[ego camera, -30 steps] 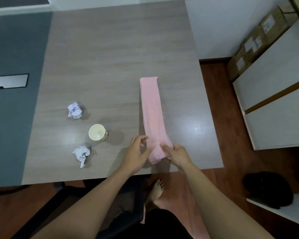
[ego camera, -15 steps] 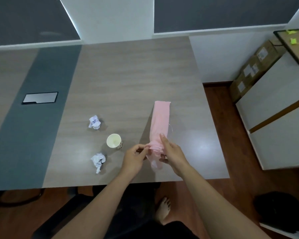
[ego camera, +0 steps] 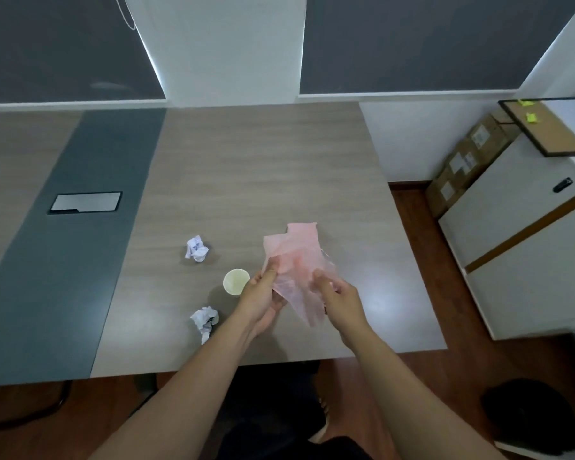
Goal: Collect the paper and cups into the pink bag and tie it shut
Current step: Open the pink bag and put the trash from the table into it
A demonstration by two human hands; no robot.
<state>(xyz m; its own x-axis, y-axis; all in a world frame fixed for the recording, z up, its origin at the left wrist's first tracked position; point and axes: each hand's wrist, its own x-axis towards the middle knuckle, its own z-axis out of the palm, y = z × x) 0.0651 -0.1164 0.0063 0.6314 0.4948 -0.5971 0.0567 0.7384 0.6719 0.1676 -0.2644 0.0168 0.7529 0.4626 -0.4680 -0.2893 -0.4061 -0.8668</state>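
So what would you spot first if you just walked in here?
The pink bag stands out most, spread out above the table between the left hand and the right hand, which both pinch it. Just left of the left hand stands a pale cup. One paper ball lies beyond it, and a second paper ball lies nearer the table's front edge.

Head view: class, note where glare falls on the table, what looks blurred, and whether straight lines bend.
Head view: a soft glare patch lies on the table right of the right hand; same head view, the pink bag looks smeared, its edges unsharp; the table's side edges splay outward, a wide-angle bend.
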